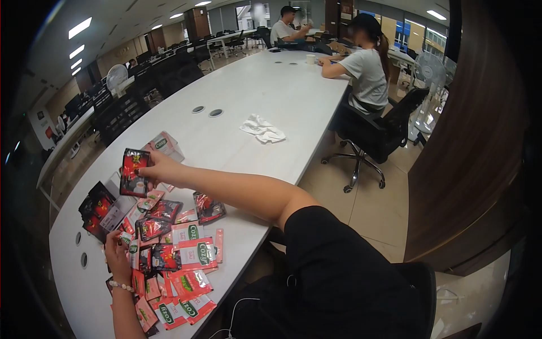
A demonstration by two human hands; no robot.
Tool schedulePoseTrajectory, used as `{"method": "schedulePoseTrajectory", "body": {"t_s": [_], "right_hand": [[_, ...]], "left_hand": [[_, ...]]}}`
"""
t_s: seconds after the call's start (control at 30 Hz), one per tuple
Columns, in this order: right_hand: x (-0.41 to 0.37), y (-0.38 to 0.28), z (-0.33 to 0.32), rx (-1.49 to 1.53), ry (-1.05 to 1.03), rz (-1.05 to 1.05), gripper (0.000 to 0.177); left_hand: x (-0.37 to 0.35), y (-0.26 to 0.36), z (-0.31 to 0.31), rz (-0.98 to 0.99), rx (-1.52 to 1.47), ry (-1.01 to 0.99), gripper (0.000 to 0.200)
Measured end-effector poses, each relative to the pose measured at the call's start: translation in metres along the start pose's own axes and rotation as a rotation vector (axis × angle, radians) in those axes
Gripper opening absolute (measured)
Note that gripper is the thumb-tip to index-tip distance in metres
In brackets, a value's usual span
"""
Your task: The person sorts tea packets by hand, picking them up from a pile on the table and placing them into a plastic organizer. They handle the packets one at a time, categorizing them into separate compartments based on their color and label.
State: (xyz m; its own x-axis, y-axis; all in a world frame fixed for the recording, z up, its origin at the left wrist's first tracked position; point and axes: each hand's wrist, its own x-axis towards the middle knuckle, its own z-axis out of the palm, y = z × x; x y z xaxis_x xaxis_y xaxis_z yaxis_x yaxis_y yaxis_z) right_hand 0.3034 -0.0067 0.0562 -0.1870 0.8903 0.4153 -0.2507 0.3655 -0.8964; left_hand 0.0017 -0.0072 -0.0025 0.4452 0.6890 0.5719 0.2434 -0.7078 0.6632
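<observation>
My right hand (pixel 164 169) is closed on a black and red sachet (pixel 133 176), held up above the far end of the pile. Lower down, at the pile's left edge, my left hand (pixel 117 254) wears a beaded bracelet, its fingers curled in on a small pink sachet (pixel 125 238); part of that grip is hidden. Between and beside both hands lies a loose heap of pink Cozy sachets (pixel 199 253) and black and red sachets (pixel 152 228). A box (pixel 117 212) with several black and red sachets (pixel 97 208) stands just beyond my left hand.
A pink and clear Cozy pack (pixel 165 144) lies behind my right hand. Crumpled white tissue (pixel 262 129) rests on the long white table (pixel 237 90). Round cable holes (pixel 216 113) dot its top. A seated person (pixel 367 70) and a paper cup (pixel 310 59) are farther along.
</observation>
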Motion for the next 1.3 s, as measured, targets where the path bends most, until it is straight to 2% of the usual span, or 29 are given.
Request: {"method": "schedulePoseTrajectory", "body": {"t_s": [0.1, 0.13, 0.17, 0.2, 0.23, 0.3, 0.33, 0.37, 0.4, 0.43, 0.5, 0.57, 0.67, 0.77, 0.8, 0.87, 0.93, 0.97, 1.03, 1.1, 1.17, 1.23, 1.3], "right_hand": [[-0.015, -0.001, 0.034, -0.033, -0.152, 0.112, 0.024], [-0.019, 0.001, 0.045, -0.044, -0.191, 0.141, 0.021], [-0.024, 0.002, 0.055, -0.05, -0.234, 0.171, 0.018], [-0.027, 0.006, 0.064, -0.006, -0.228, 0.221, 0.02], [-0.031, 0.01, 0.073, 0.04, -0.229, 0.277, 0.021], [-0.037, 0.0, 0.084, -0.014, -0.222, 0.514, 0.025], [-0.034, 0.015, 0.082, -0.055, -0.234, 0.55, 0.027], [-0.031, 0.034, 0.079, -0.098, -0.245, 0.581, 0.029], [-0.03, 0.039, 0.078, -0.09, -0.237, 0.592, 0.031], [-0.031, 0.04, 0.076, -0.086, -0.223, 0.601, 0.033], [-0.036, 0.022, 0.081, -0.132, -0.16, 0.504, 0.037], [-0.032, 0.023, 0.083, -0.225, 0.007, 0.277, 0.037], [-0.031, 0.007, 0.088, -0.057, 0.122, 0.33, 0.03], [-0.024, 0.021, 0.084, -0.593, -0.171, -0.007, 0.021], [-0.016, 0.023, 0.082, -0.485, -0.162, 0.065, 0.017], [0.001, 0.009, 0.092, -0.48, -0.053, -0.001, 0.015], [0.036, -0.001, 0.089, -0.589, 0.029, -0.185, 0.011], [0.05, -0.008, 0.094, -0.654, 0.113, -0.236, 0.012], [0.087, -0.003, 0.088, -0.753, 0.119, -0.259, 0.015], [0.116, 0.019, 0.079, -0.779, 0.052, -0.167, 0.016], [0.149, 0.059, 0.058, -0.952, -0.096, -0.166, 0.017], [0.152, 0.069, 0.075, -1.017, -0.231, -0.064, 0.019], [0.15, 0.087, 0.092, -1.194, -0.328, -0.157, 0.021]], "left_hand": [[-0.001, -0.015, -0.004, 0.081, 0.221, 0.021, 0.04], [-0.003, -0.003, -0.005, 0.066, 0.209, -0.024, 0.043], [-0.003, -0.015, -0.013, 0.144, 0.463, -0.084, 0.043], [-0.004, -0.012, -0.011, 0.112, 0.448, -0.08, 0.044], [-0.004, -0.009, -0.003, 0.197, 0.414, 0.043, 0.046], [-0.006, -0.002, -0.002, 0.197, 0.396, 0.066, 0.049], [-0.005, 0.002, -0.004, 0.162, 0.366, 0.025, 0.049], [-0.006, 0.015, -0.002, 0.052, 0.237, 0.023, 0.046], [-0.005, 0.009, -0.002, 0.126, 0.245, 0.021, 0.037], [-0.004, 0.005, -0.004, 0.046, 0.172, -0.019, 0.028], [-0.005, -0.002, -0.001, 0.121, 0.197, 0.088, 0.022], [0.0, 0.009, -0.005, 0.361, 0.402, 0.178, 0.02], [0.003, 0.015, -0.008, 0.397, 0.524, 0.196, 0.017], [0.0, 0.009, -0.007, 0.297, 0.436, 0.057, 0.022], [0.0, 0.002, -0.001, 0.317, 0.387, 0.184, 0.016], [0.003, -0.004, 0.0, 0.131, 0.329, 0.206, 0.016], [0.006, 0.003, -0.006, 0.01, 0.157, 0.213, 0.025], [0.007, 0.0, -0.006, 0.006, 0.112, 0.25, 0.026], [0.008, -0.005, -0.006, -0.004, 0.021, 0.316, 0.028], [0.006, -0.002, -0.007, 0.07, 0.105, 0.311, 0.032], [0.004, 0.006, -0.007, 0.185, 0.23, 0.324, 0.032], [0.004, 0.009, -0.005, 0.24, 0.224, 0.297, 0.032], [0.004, 0.013, -0.005, 0.332, 0.246, 0.285, 0.031]]}}
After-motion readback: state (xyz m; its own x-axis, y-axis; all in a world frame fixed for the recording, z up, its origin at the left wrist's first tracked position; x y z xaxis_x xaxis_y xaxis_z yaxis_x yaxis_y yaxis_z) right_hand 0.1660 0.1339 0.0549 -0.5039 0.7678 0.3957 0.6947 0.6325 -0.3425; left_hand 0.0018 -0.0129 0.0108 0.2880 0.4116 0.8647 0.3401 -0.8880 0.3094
